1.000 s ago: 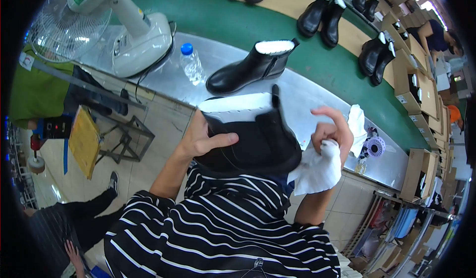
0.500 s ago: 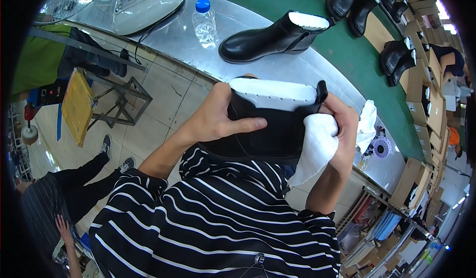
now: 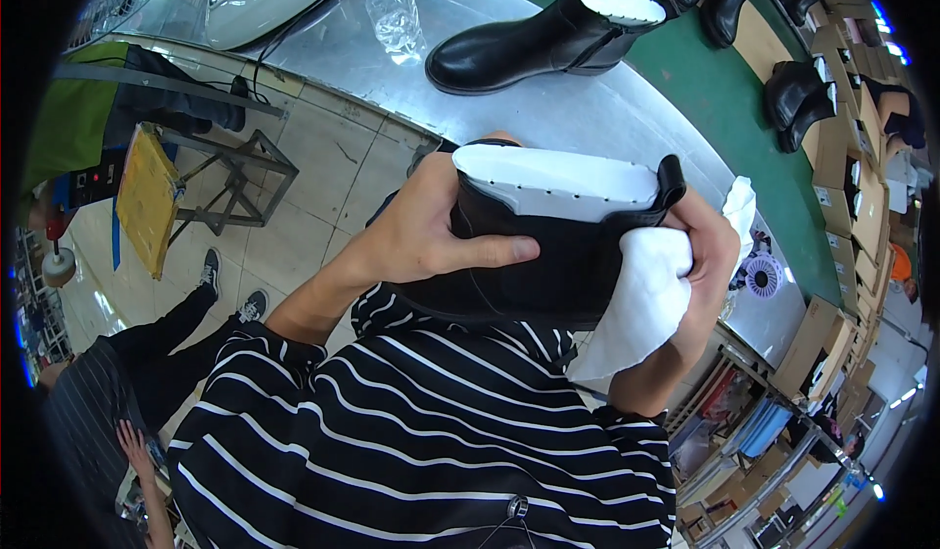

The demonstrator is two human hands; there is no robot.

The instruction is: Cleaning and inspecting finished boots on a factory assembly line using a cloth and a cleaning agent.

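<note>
Close to my chest I hold a black ankle boot [image 3: 558,270] with a white insert at its opening. My left hand [image 3: 421,226] grips it, thumb across the dark side and the other fingers behind. My right hand [image 3: 713,245] is curled round the end with the pull loop, and a white cloth [image 3: 641,299] hangs from it against the boot. Most of the right fingers are hidden. A matching black boot [image 3: 539,45] stands on the metal table [image 3: 460,123] ahead.
A water bottle [image 3: 395,15] and a fan base [image 3: 274,0] are at the table's far left. Another white cloth [image 3: 739,211] and a small purple fan [image 3: 764,275] lie at right. More boots [image 3: 798,98] line the green belt [image 3: 676,89]. A person [image 3: 108,402] is at left.
The boot's loop end and my right hand with the cloth have shifted right. My left hand keeps its grip. The table and its objects sit slightly higher in view.
</note>
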